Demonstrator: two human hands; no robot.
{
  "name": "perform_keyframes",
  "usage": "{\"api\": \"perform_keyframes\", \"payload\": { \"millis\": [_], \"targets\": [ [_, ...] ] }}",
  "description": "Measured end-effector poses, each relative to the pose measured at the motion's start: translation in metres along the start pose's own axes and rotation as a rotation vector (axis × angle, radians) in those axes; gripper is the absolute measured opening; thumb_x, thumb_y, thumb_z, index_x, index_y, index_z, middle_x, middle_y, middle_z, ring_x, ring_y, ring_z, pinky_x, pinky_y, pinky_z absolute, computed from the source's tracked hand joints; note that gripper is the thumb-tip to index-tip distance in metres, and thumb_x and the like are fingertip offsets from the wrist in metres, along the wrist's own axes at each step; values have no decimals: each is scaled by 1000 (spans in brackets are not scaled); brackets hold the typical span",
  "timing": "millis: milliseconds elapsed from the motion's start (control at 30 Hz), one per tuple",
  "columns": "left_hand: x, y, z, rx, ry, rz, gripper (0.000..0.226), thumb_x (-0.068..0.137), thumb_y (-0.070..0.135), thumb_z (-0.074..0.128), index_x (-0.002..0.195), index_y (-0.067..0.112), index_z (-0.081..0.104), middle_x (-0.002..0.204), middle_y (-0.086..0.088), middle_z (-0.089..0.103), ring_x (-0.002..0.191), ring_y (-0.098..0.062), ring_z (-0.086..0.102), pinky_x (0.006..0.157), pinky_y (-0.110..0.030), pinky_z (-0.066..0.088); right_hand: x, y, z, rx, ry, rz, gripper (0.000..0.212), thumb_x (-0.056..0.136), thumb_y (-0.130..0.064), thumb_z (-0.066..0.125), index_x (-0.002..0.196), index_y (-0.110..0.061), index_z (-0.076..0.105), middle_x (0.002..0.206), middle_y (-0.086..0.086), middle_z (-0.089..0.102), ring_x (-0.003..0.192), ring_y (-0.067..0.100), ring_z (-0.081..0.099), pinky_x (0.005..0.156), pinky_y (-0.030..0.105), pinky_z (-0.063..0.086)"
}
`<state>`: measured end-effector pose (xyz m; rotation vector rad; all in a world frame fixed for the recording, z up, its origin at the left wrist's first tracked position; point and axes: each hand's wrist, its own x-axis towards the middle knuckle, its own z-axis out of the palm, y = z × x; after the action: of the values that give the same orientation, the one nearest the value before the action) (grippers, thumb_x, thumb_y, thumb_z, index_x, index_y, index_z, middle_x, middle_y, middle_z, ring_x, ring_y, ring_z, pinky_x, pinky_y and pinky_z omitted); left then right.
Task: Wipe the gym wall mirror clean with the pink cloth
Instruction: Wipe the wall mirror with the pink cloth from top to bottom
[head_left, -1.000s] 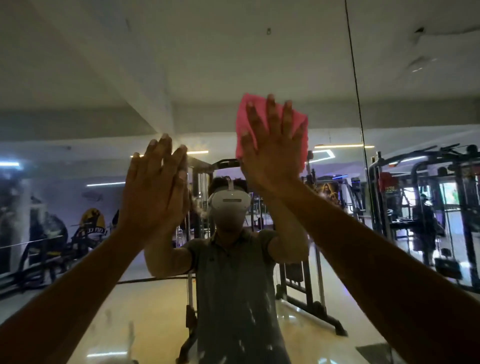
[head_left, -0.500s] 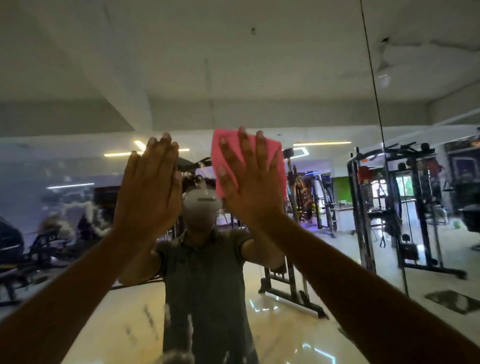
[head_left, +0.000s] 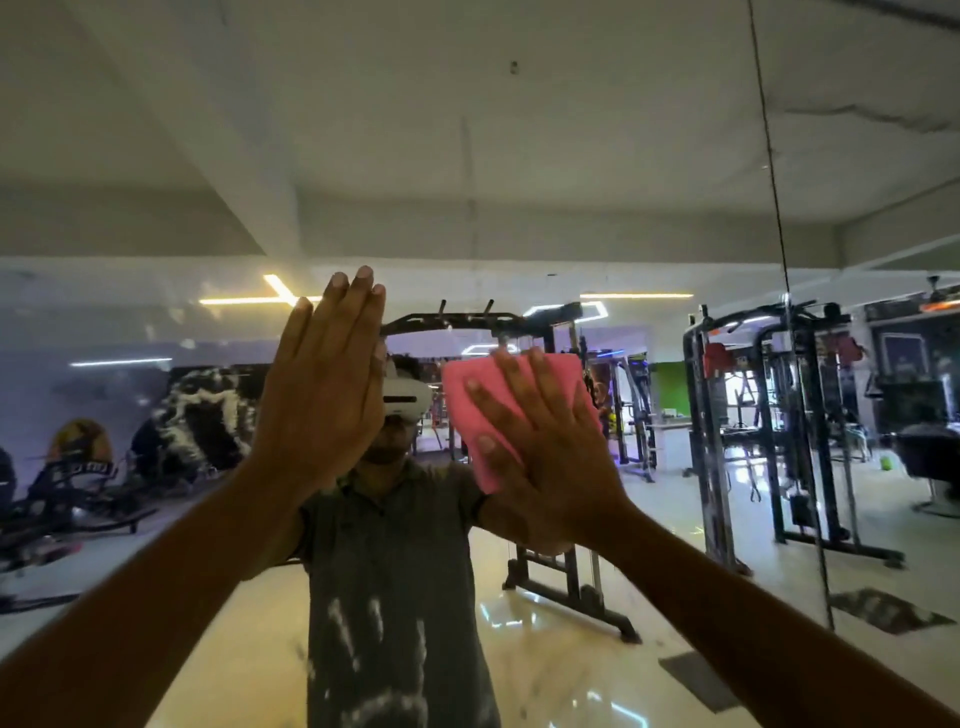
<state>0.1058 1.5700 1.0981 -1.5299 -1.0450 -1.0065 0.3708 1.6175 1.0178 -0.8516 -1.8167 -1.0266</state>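
Note:
The wall mirror (head_left: 156, 519) fills the view and reflects the gym and a person in a grey shirt. My right hand (head_left: 545, 457) lies flat with straight, spread fingers and presses the folded pink cloth (head_left: 467, 395) against the glass at centre right. My left hand (head_left: 327, 384) is raised beside it at centre left, fingers straight and together, flat towards the mirror; whether it touches the glass I cannot tell. White smear streaks (head_left: 363, 639) mark the mirror low in the middle.
A dark vertical seam (head_left: 779, 249) between mirror panels runs down the right side. The reflection shows weight machines (head_left: 753, 441) on the right, benches on the left and a glossy floor.
My right hand has slid the pink cloth down the glass, and now sits lower than the left hand. The view has swung, bringing more machines into the right of the reflection.

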Motion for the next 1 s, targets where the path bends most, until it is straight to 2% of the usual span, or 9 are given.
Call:
{"api": "perform_keyframes", "payload": {
  "millis": [67, 167, 267, 367, 433, 600, 800, 900, 1000],
  "targets": [
    [0, 0, 1, 14, -8, 0, 61, 114, 33, 24, 170, 8, 28, 179, -13, 23, 167, -30, 16, 134, -59, 19, 11, 25, -2, -2, 34, 128, 68, 115, -59, 22, 176, -32, 11, 185, 4, -5, 170, 35, -7, 129, 78, 13],
    [2, 0, 2, 21, -27, -4, 62, 113, 32, 27, 170, 9, 26, 179, -12, 21, 168, -29, 15, 134, -58, 18, 85, 22, -10, -22, 124, 333, 70, 113, -64, 15, 174, -33, 1, 184, 12, -1, 169, 42, -2, 129, 78, 13],
    [1, -3, 3, 22, -10, -5, 60, 114, 31, 29, 170, 9, 27, 180, -10, 20, 168, -28, 14, 134, -58, 17, 98, -21, -6, -83, 95, 144, 71, 114, -61, 23, 176, -32, 5, 184, 12, -4, 169, 42, -6, 130, 76, 9],
    [-1, -4, 4, 11, 1, 14, 60, 115, 32, 29, 170, 9, 27, 180, -11, 20, 168, -27, 13, 134, -58, 16, 35, -27, -3, -14, -10, -63, 65, 116, -55, 26, 176, -34, 14, 185, 4, -5, 170, 32, -12, 132, 74, 5],
    [0, -4, 4, 5, 3, 7, 60, 115, 32, 29, 170, 9, 26, 180, -11, 20, 168, -27, 13, 134, -58, 17, 20, -1, -5, -23, -12, -34, 65, 115, -56, 22, 176, -34, 14, 185, 4, -3, 170, 32, -9, 131, 75, 7],
    [1, 1, 5, 10, -3, -3, 62, 113, 32, 27, 170, 9, 27, 180, -12, 20, 168, -30, 14, 134, -60, 17, 114, 9, -20, -17, 135, 349, 69, 114, -59, 22, 176, -32, 11, 185, 11, 0, 169, 42, -2, 130, 76, 9],
    [1, -7, -2, -18, 15, 29, 59, 114, 29, 32, 170, 9, 29, 178, -11, 25, 167, -27, 18, 134, -57, 19, 38, -11, -6, -52, -20, -60, 67, 115, -59, 17, 176, -33, 11, 185, 5, -6, 170, 35, -10, 132, 73, 6],
    [1, -8, -3, -36, 23, 49, 58, 115, 30, 31, 168, 7, 33, 177, -13, 29, 166, -30, 23, 133, -60, 22, 55, 31, -14, -44, 34, 121, 70, 114, -63, 11, 176, -32, 12, 185, 7, -3, 170, 38, -6, 130, 77, 10],
    [-1, -6, -3, -32, 14, 45, 59, 115, 31, 28, 168, 7, 33, 177, -13, 28, 166, -29, 21, 134, -58, 19, 92, 5, -21, -36, 80, 264, 71, 113, -63, 10, 176, -31, 13, 184, 12, 2, 169, 45, 0, 129, 78, 7]
  ]
}}
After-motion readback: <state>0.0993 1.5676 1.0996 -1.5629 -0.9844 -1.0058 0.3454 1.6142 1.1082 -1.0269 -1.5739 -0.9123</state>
